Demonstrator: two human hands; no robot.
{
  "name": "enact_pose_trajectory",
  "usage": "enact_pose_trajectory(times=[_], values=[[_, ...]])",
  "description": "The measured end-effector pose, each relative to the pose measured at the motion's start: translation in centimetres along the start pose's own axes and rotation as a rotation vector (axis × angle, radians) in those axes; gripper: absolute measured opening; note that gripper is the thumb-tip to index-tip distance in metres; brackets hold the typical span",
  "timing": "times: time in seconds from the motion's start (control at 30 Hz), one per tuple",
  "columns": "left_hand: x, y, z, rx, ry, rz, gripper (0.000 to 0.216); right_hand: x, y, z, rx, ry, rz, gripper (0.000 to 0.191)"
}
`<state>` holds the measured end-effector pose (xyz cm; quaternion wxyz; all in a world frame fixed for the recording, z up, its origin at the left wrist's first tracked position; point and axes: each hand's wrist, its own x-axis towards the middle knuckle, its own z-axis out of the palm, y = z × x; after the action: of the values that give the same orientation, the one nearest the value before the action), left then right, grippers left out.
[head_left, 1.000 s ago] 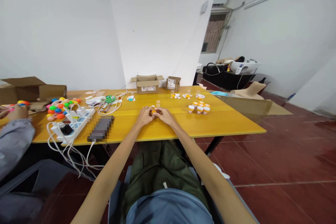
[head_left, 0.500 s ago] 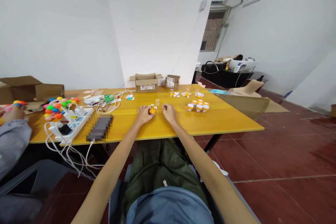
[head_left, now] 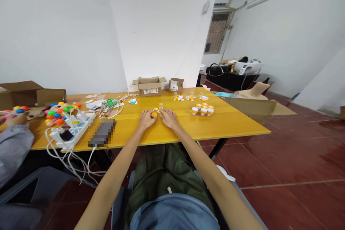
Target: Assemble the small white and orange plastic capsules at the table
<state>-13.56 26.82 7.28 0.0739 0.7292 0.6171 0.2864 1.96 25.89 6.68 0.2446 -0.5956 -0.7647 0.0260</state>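
A plain workroom, set up for small assembly or packing by hand. White bare walls, red tiled floor, a yellow table strewn with opened cartons, a power strip with tangled cables, coloured balls and rows of small orange vials. Flattened cardboard lies beyond.

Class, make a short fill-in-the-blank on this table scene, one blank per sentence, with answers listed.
1. The left hand holds a small ____ piece.
2. The right hand rests on the ____ table.
3. The cardboard box by the wall stands ____.
4. The power strip is ____.

Answers: orange; yellow; open; white
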Motion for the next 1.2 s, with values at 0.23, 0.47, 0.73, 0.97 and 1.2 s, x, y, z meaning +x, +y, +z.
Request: enact_pose_trajectory(times=[0.23,0.47,0.73,0.97,1.2], values=[[0.3,-0.5,0.7,-0.075,0.05,-0.018,0.032,-0.4,-0.6,-0.9,-0.061,-0.056,-0.03,0.037],[0.5,-0.8,0.5,-0.198,0.095,-0.012,0.039,-0.6,-0.9,-1.2,-0.084,-0.022,-0.018,0.03],[0.3,-0.1,0.3,-0.052,-0.014,0.013,0.038,-0.4,-0.6,-0.7,-0.09,0.031,-0.065,0.029],[0.2,0.3,-0.2,-0.021,-0.083,0.0,0.039,-0.4,-0.9,-0.8,-0.095,0.026,-0.054,0.029],[0.1,0.5,-0.4,-0.025,-0.061,-0.003,0.036,-0.6,-1.2,-1.1,-0.109,0.028,-0.035,0.029]])
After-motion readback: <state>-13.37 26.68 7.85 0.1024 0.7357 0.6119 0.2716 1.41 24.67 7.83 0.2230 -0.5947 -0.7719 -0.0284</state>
